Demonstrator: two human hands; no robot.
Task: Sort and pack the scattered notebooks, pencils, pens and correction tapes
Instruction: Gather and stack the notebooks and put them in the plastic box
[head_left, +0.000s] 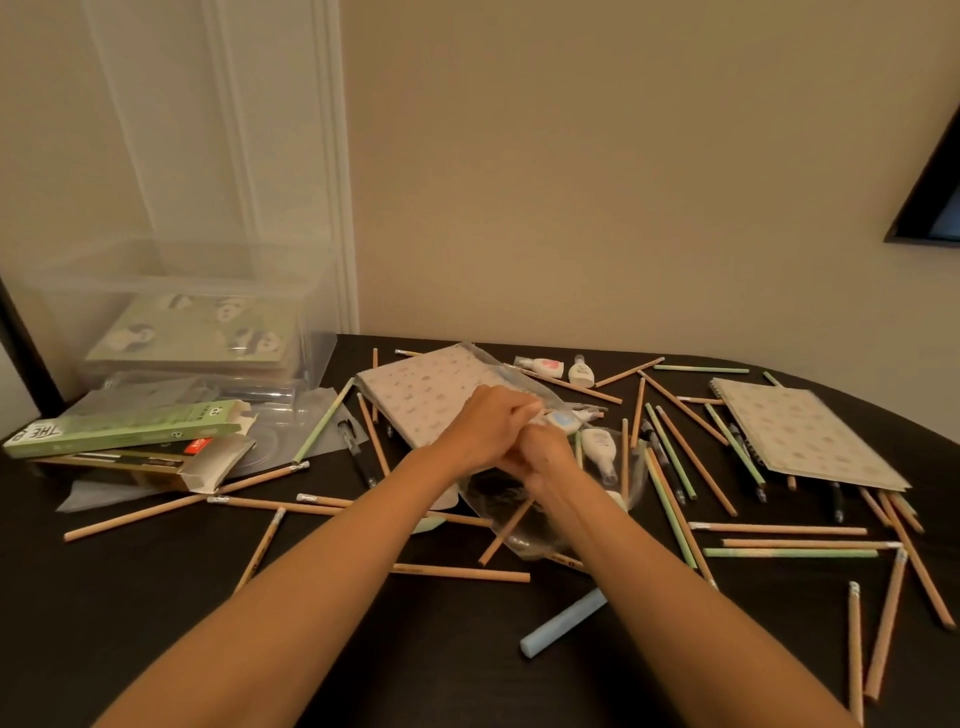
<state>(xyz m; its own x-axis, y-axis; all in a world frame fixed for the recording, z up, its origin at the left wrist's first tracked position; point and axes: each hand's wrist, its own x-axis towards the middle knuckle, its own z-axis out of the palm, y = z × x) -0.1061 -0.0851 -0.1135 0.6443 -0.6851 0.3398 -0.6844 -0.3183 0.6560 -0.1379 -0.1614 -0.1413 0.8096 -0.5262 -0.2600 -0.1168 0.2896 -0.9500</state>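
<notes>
A blue tape (563, 421) sits just past the fingertips, at the mouth of a clear bag (511, 525) that lies crumpled on the worktop (156, 597) under both wrists. A white tape (597, 447) lies just beside it, seemingly inside the film. The left hand (491, 426) is curled and appears to pinch the bag's edge. The right hand (545, 452) is clenched and touching it, but whether it grips film or a tape cannot be told.

The step looks like bagging the tapes. To do it well, 1 hand should hold the mouth wide and lifted while the other feeds each tape in, so the limp film does not fold shut. A pencil (506, 530) lies under or inside the bag, which of the 2 is unclear, and it should stay out. 2 more tapes (545, 367) lie near the far edge, beyond the notebook (426, 397), and likely belong in the bag before it is closed.

Farther out, pencils (779, 530) and pens (358, 457) lie scattered across the worktop. A 2nd notebook (800, 436) covers some at right. 2 open boxes (130, 427) lie at left, and behind them a clear bin (171, 270) holds panda notebooks (197, 338).
</notes>
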